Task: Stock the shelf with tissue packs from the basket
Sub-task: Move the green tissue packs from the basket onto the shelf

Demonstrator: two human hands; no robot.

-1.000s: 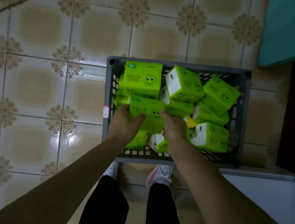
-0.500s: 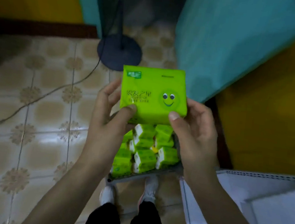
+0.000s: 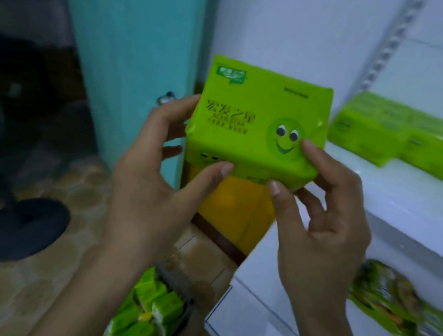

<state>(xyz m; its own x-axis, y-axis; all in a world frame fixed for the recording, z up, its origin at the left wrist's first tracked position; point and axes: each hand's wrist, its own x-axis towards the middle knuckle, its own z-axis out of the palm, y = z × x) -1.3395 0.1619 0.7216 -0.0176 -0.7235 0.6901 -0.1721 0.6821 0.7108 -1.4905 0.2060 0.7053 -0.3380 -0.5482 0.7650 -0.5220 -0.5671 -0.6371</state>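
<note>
We're pinching the tissue pack (image 3: 258, 122) by its lower corners, left hand (image 3: 152, 187) and right hand (image 3: 318, 228) both gripping; it's probably light, squashy, slick-wrapped.

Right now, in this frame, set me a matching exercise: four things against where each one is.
Things: 1 held tissue pack; 2 basket; 3 stocked packs; 4 fan base.
Places: A floor, far left; B white shelf, right; C between left hand and right hand; D floor, below the hands.
Pairs: 1-C, 2-D, 3-B, 4-A.
</note>
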